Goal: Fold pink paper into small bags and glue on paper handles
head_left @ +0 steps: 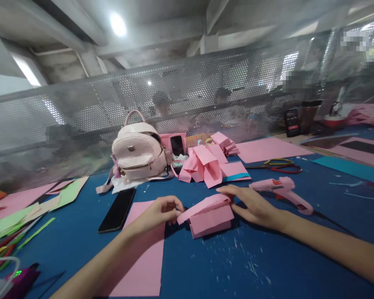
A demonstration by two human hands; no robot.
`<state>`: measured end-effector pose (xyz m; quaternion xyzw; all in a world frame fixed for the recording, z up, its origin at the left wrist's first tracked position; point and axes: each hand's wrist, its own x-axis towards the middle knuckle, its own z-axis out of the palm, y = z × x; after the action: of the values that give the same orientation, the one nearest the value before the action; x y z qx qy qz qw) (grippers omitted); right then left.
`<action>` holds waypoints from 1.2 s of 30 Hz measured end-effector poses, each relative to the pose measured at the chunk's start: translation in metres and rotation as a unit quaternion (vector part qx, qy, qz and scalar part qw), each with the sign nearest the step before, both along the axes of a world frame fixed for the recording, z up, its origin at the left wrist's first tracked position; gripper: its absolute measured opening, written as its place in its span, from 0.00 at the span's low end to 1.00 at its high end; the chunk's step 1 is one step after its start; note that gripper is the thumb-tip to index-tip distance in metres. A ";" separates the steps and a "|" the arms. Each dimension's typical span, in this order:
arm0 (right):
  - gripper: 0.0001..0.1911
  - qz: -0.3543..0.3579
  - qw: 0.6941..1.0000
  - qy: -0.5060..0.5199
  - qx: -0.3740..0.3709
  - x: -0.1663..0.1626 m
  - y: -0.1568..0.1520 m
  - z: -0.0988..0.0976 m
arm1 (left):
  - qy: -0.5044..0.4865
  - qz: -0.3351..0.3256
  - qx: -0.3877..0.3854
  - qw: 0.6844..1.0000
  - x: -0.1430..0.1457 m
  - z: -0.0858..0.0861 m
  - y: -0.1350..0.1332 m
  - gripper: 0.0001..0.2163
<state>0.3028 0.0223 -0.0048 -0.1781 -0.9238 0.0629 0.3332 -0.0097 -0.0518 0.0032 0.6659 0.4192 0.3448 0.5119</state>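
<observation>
I see, round the box (212, 221) on the table (190, 272), a sheet (146, 265) at eight o'clock, phone (116, 211) at nine, bag (140, 151) at eleven, mesh (90, 108) behind, scissors (267, 167) at two, glue gun (285, 189) towards three.

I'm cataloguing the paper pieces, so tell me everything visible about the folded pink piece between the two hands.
The folded pink piece looks like creased paper or thin card, box-like, with a flat near side and a long flap slanting along its top. It is over the blue table; whether it rests there is unclear. The left hand has fingertips at the flap's left end, the right hand fingers by the right end. Its far side is hidden.
</observation>
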 end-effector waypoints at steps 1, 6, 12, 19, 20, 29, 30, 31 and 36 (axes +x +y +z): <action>0.21 -0.003 1.000 -0.003 -0.004 0.000 0.000 0.000 | -0.005 -0.006 -0.006 1.000 -0.001 0.000 0.000 0.11; 0.22 -0.012 1.000 0.005 -0.026 0.003 -0.001 -0.004 | -0.021 -0.041 -0.038 0.998 0.003 0.003 -0.005 0.11; 0.26 -0.003 0.996 0.047 -0.079 0.002 0.001 -0.011 | -0.046 -0.043 -0.060 0.996 0.023 0.008 -0.020 0.13; 0.25 0.001 0.990 0.081 -0.114 -0.001 0.004 -0.016 | -0.101 0.025 -0.016 0.994 0.030 0.016 -0.024 0.12; 0.25 0.002 0.990 0.082 -0.114 -0.001 0.004 -0.016 | -0.106 0.039 0.009 0.994 0.029 0.016 -0.023 0.11; 0.24 -0.017 0.989 0.080 -0.127 -0.002 0.005 -0.019 | -0.084 0.077 0.105 0.988 0.032 0.009 -0.024 0.09; 0.24 -0.019 0.988 0.079 -0.128 -0.002 0.005 -0.019 | -0.071 0.079 0.123 0.987 0.032 0.009 -0.025 0.08; 0.23 -0.020 0.989 0.079 -0.127 -0.002 0.005 -0.018 | -0.058 0.082 0.142 0.985 0.032 0.009 -0.025 0.08; 0.21 -0.016 0.990 0.069 -0.121 -0.001 0.002 -0.017 | -0.026 0.087 0.189 0.978 0.032 0.006 -0.025 0.05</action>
<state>0.3016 0.0247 -0.0217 -0.2276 -0.8811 0.1813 0.3729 0.0219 -0.0772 0.0087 0.7023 0.3892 0.4780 0.3560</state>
